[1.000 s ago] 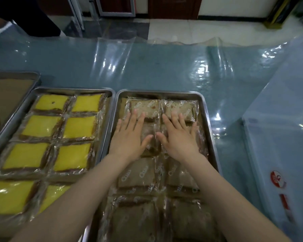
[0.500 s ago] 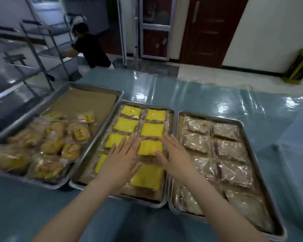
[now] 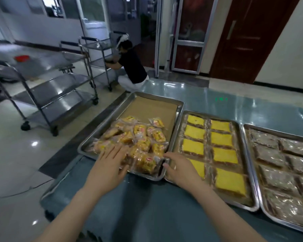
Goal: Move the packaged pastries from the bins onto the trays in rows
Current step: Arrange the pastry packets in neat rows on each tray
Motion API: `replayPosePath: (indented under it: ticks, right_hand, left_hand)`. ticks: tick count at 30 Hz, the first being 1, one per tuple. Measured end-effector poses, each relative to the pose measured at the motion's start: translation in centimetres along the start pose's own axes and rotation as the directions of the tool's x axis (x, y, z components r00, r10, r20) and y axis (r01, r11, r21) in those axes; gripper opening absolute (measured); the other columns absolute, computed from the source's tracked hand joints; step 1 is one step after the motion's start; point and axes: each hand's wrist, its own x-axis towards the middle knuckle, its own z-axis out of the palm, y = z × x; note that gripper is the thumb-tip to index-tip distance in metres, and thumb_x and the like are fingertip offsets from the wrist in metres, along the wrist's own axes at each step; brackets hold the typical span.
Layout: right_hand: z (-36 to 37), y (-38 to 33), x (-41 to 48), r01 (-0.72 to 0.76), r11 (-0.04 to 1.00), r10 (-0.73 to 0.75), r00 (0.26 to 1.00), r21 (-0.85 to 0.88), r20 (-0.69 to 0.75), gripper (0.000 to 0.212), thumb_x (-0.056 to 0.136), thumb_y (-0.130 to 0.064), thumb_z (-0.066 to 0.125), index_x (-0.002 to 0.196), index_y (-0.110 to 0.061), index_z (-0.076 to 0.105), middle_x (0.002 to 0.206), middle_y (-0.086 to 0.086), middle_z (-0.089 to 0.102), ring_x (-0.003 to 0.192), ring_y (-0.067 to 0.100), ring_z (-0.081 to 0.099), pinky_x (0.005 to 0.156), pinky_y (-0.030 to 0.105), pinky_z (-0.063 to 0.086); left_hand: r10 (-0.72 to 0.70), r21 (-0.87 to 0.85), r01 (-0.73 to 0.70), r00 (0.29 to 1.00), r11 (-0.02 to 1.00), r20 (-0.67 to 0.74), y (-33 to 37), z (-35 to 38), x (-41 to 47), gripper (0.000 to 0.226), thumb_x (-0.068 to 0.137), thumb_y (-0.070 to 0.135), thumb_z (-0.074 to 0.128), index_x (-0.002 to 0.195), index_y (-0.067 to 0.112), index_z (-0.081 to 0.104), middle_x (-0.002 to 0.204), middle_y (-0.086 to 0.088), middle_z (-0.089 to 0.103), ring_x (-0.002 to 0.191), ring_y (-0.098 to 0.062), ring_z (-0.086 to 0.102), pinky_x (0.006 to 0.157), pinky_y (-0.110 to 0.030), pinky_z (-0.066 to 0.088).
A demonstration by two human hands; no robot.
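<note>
— Pastries?
— I see yellow clear-wrapped pastry packets [image 3: 138, 142] heaped at the near end of the paper-lined steel tray [image 3: 110, 112].
— Hands?
— My left hand [image 3: 108, 165] lies spread over the heap; my right hand [image 3: 180, 168], fingers straight, is at that tray's near right corner. Neither grips anything.

Ahead of the left hand [image 3: 110, 165], a loose heap of yellow plastic-wrapped pastries [image 3: 140, 138] blocks the near half of the paper-lined steel tray [image 3: 101, 130]. Beyond the heap, bare brown paper [image 3: 150, 109] leaves open room. Under the right hand [image 3: 180, 169] two raised tray rims meet, and to its right tight rows of wrapped yellow cake slices [image 3: 220, 140] fill the second steel tray [image 3: 231, 203]. Behind both wrists runs open teal plastic-covered tabletop [image 3: 147, 206].
</note>
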Motion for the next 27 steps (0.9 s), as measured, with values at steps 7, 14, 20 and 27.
replayPosePath:
  ticks: [7,14,20,27]
  right_hand:
    - [4.1,-2.4,5.3,-0.087,0.992,0.093,0.994,0.097,-0.058,0.029,0.092,-0.031,0.057,0.121,-0.03,0.061,0.127,-0.012,0.057,0.115,0.007,0.051,0.097,0.025,0.042]
    - [6.5,-2.5,15.6,-0.115,0.963,0.173,0.957,0.243,-0.232,0.023,0.093,-0.027,0.057,0.114,-0.033,0.064,0.107,-0.024,0.057,0.099,-0.011,0.05,0.083,0.007,0.035]
    - [7.4,-0.1,23.2,-0.294,0.913,0.371,0.887,0.282,-0.275,0.019,0.093,-0.021,0.056,0.105,-0.033,0.064,0.096,-0.02,0.061,0.075,-0.007,0.057,0.061,0.007,0.04]
    - [6.4,4.3,28.7,-0.476,0.869,0.494,0.85,0.136,-0.182,0.02,0.088,-0.019,0.059,0.106,-0.026,0.065,0.089,-0.011,0.061,0.075,0.005,0.054,0.065,0.023,0.041]
  left_hand:
    - [-0.071,-0.058,0.072,0.997,0.996,0.022,-7.2,0.2,2.1,0.057,0.092,0.038,0.051,0.144,0.026,0.031,0.153,0.001,0.027,0.141,-0.019,0.021,0.114,-0.035,0.007]
    - [-0.017,-0.143,0.023,0.999,0.989,0.043,-13.7,0.6,11.7,0.052,0.092,0.04,0.048,0.141,0.036,0.032,0.149,0.013,0.03,0.136,-0.01,0.028,0.11,-0.026,0.013]
    - [-0.021,-0.173,0.04,0.993,0.984,0.112,-18.3,3.1,18.6,0.047,0.094,0.036,0.047,0.14,0.031,0.039,0.151,0.006,0.03,0.142,-0.011,0.014,0.113,-0.027,0.004]
    - [0.12,-0.213,-0.075,0.971,0.974,0.206,-18.9,7.4,27.5,0.043,0.091,0.019,0.051,0.132,0.032,0.05,0.146,0.007,0.037,0.139,-0.014,0.021,0.114,-0.028,0.014]
